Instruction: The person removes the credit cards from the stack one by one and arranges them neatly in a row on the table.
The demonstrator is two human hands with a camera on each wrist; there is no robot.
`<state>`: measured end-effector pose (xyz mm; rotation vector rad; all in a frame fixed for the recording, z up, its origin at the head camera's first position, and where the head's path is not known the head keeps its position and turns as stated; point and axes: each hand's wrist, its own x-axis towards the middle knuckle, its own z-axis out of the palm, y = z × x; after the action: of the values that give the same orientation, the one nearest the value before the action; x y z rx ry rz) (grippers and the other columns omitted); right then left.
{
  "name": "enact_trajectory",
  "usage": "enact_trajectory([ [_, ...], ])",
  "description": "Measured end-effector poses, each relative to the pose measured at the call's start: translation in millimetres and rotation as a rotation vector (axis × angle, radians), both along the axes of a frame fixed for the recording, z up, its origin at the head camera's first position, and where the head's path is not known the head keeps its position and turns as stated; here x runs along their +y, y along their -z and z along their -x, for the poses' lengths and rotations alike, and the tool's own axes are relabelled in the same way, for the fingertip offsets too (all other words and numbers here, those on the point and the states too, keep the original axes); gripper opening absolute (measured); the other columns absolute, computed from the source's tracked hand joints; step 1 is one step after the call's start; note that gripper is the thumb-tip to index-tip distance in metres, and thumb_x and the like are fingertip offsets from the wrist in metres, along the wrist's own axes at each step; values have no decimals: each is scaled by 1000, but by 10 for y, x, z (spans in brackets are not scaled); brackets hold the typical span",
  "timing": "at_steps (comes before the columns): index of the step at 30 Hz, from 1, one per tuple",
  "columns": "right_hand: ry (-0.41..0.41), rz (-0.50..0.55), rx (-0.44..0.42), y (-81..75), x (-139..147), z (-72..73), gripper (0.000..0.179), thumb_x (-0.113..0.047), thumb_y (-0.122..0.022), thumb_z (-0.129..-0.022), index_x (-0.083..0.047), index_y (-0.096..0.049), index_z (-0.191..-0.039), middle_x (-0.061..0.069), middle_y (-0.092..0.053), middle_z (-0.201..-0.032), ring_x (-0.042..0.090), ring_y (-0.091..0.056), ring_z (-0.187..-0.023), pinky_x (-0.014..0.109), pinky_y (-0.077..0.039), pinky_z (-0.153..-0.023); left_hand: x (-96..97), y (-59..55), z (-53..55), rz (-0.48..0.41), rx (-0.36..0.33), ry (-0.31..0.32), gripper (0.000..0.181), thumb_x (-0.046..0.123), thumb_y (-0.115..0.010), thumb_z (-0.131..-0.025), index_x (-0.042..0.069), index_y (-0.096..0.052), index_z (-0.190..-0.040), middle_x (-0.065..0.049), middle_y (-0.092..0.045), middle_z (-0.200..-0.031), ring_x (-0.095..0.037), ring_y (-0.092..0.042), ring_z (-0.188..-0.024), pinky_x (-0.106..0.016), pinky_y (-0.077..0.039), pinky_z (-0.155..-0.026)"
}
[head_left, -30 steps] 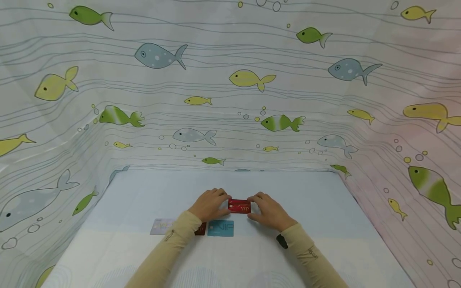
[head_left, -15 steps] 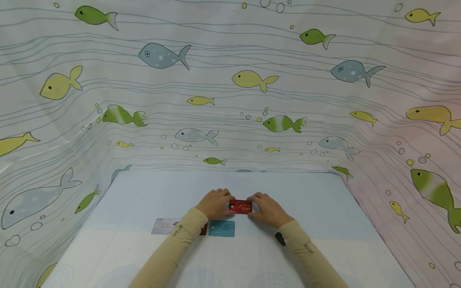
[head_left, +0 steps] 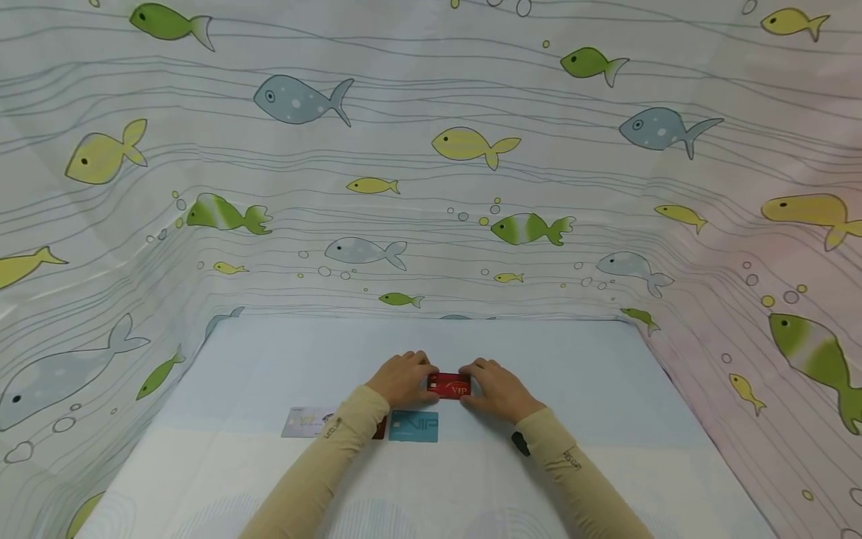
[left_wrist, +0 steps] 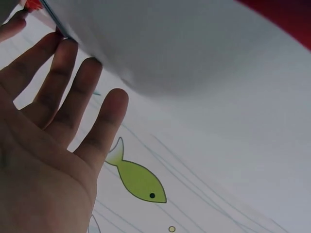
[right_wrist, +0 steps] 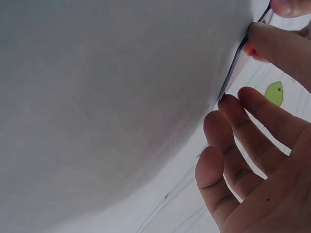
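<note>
1. Fish-printed cloth (head_left: pixel 431 213) lines the back and both sides; before it lies the desk (head_left: pixel 572 367), white and pale blue.
2. Red card (head_left: pixel 449 386): on or just above the desk, between the two hands, long side running left to right, printed "VIP" face toward the head camera. Whether it is lifted cannot be told.
3. Left hand (head_left: pixel 402 380): grip pinching the red card at its left end, fingertips by the far corner, thumb by the near one.
4. Right hand (head_left: pixel 501 391): grip pinching the right end in like fashion. The right wrist view shows a thin dark edge at the fingertips.
5. Blue card (head_left: pixel 414 427): flat, nearer the wearer than the red card and slightly left of it, also marked "VIP".
6. Dark card (head_left: pixel 380 428): just left of the blue card, largely hidden by the left arm.
7. Pale card (head_left: pixel 301 422): farthest left, partly covered by the same arm.
8. Both sleeves (head_left: pixel 337 445) are beige; a black object (head_left: pixel 521 443) shows at the right wrist.
</note>
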<state>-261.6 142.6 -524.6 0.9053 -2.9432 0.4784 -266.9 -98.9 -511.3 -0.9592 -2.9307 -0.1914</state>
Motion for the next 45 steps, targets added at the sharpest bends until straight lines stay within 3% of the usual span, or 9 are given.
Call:
enact_trajectory([
  [25, -34, 58, -35, 6, 6, -5, 47, -29, -81, -88, -12, -64, -129, 3, -61, -116, 17, -60, -103, 39, -53, -96, -6, 17, 49, -51, -93, -25, 48, 46, -78, -86, 17, -70, -123, -1, -62, -113, -18, -55, -102, -37, -51, -95],
  [35, -38, 42, -9, 3, -1, -27, 50, -28, -82, -87, -11, -64, -130, 5, -60, -116, 17, -60, -102, 39, -54, -95, -15, 68, 62, -76, -68, -7, 49, 46, -80, -84, 16, -68, -121, -1, -61, -111, -17, -54, -98, -36, -52, -93],
  [45, 7, 61, -44, -33, -20, -43, 60, -30, -84, -85, -12, -60, -137, 5, -55, -119, 16, -62, -100, 37, -55, -92, -21, 93, 67, -84, -59, -3, 51, 47, -80, -84, 17, -67, -124, 0, -61, -112, -16, -55, -98, -36, -52, -92],
])
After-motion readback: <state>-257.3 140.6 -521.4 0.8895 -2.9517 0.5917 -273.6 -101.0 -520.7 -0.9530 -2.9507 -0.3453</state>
